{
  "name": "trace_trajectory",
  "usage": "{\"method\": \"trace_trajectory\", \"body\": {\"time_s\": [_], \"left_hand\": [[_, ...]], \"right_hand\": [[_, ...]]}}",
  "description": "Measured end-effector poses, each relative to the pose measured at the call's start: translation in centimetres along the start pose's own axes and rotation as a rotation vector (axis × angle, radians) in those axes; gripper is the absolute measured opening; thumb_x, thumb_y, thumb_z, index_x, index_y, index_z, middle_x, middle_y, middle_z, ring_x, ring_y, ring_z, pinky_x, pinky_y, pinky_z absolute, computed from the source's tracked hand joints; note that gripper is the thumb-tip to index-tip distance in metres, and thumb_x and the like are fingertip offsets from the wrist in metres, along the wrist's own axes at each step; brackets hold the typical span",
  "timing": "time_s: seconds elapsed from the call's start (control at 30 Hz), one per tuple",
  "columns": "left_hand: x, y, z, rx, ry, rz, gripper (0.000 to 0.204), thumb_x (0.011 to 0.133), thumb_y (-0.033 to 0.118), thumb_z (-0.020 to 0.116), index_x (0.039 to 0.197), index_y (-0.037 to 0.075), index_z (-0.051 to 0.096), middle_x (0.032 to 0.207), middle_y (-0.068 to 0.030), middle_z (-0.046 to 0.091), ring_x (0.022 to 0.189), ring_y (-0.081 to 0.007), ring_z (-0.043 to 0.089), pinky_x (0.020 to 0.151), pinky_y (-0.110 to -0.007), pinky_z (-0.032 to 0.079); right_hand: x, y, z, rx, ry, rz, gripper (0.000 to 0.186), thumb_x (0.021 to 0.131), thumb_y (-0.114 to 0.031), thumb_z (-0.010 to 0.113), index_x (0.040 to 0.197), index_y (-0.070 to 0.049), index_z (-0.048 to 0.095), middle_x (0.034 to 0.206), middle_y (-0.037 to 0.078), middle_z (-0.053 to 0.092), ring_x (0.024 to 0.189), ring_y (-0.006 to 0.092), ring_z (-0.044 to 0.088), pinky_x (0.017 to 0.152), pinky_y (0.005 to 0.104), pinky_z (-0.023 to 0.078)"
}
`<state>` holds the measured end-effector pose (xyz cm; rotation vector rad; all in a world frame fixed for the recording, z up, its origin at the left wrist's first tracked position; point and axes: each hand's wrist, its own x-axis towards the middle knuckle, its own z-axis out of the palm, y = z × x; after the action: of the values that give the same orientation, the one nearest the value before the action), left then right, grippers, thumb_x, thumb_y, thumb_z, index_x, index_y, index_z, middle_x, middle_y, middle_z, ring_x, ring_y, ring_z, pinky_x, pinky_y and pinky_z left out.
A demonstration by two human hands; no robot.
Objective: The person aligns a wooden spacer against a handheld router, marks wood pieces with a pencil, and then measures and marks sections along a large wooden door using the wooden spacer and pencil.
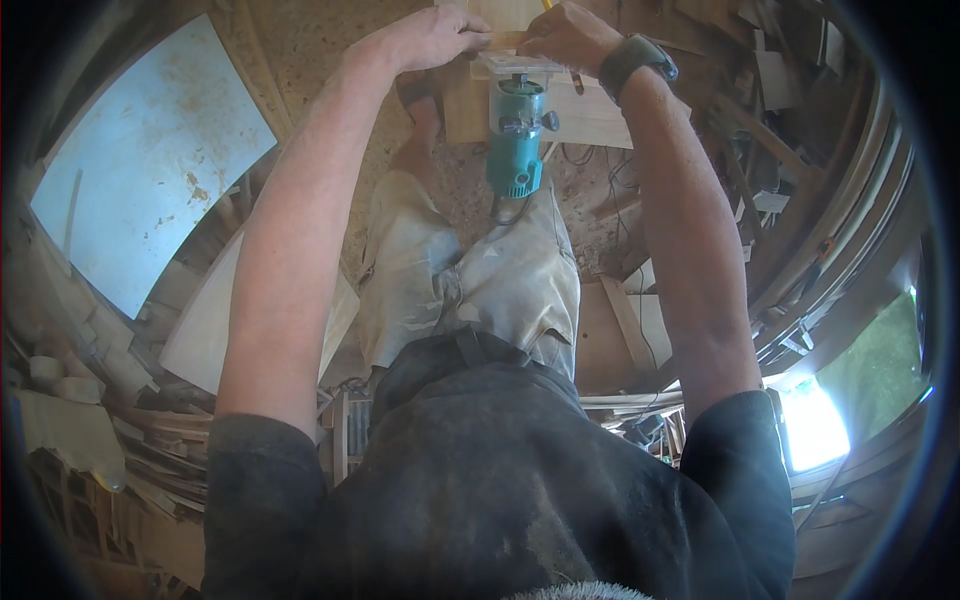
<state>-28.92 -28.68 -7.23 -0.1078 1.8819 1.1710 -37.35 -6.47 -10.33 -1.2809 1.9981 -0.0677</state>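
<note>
At the top centre, my left hand (441, 38) has its fingers curled at one end of a small light wooden piece (507, 39), and my right hand (566, 38), with a dark watch on the wrist, grips the other end. Just below them, a teal hand router (517, 155) with a dark side knob lies with its flat base (513, 66) toward my hands and its motor end toward my legs. A light wooden board (620, 115) is behind it. A pencil (577, 83) shows beside my right hand, partly hidden.
My legs are below the router. A white sheet (150, 150) and a pale panel (205, 335) lie at the left. Stacked wood offcuts and long strips (820, 200) line the right, with loose cables (640, 330) near them. A bright opening shows at the lower right.
</note>
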Motion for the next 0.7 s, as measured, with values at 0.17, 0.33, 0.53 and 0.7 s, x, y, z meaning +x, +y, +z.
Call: {"method": "trace_trajectory", "body": {"time_s": [0.17,0.33,0.53,0.7], "left_hand": [[-0.3,-1.2,-0.2,-0.025,0.004,-0.011,0.041,0.103,0.033,0.056,0.130,0.003,0.066,0.091,-0.0068,0.068,0.067,-0.0159,0.056,0.064,-0.033,0.048],[-0.2,-0.8,-0.2,-0.008,-0.027,-0.003,0.041,0.103,0.034,0.056,0.128,0.003,0.067,0.089,-0.0061,0.067,0.067,-0.0162,0.056,0.065,-0.033,0.049],[0.0,-0.1,-0.4,0.017,-0.082,-0.004,0.038,0.103,0.033,0.055,0.124,0.004,0.069,0.086,-0.0056,0.066,0.066,-0.0158,0.055,0.065,-0.032,0.048],[-0.5,-1.1,-0.2,-0.079,-0.032,0.005,0.041,0.103,0.032,0.055,0.130,0.004,0.066,0.084,-0.0042,0.065,0.065,-0.0143,0.054,0.063,-0.031,0.047]], "right_hand": [[-0.2,-1.3,-1.2,0.509,0.012,0.256,0.029,0.090,-0.032,0.067,0.084,-0.004,0.076,0.077,0.016,0.072,0.068,0.0288,0.070,0.063,0.0412,0.053],[-1.1,-2.4,-3.2,0.523,-0.001,0.243,0.032,0.090,-0.032,0.067,0.090,-0.001,0.076,0.078,0.016,0.073,0.067,0.0281,0.069,0.062,0.0422,0.052],[-2.3,-1.9,-1.9,0.499,0.202,0.132,0.031,0.090,-0.030,0.067,0.094,0.000,0.077,0.082,0.017,0.074,0.071,0.0258,0.070,0.067,0.0403,0.054],[-3.9,-4.0,-3.0,0.832,0.362,0.560,0.029,0.093,-0.025,0.067,0.102,0.001,0.077,0.096,0.015,0.076,0.087,0.0224,0.072,0.078,0.0368,0.056]]}}
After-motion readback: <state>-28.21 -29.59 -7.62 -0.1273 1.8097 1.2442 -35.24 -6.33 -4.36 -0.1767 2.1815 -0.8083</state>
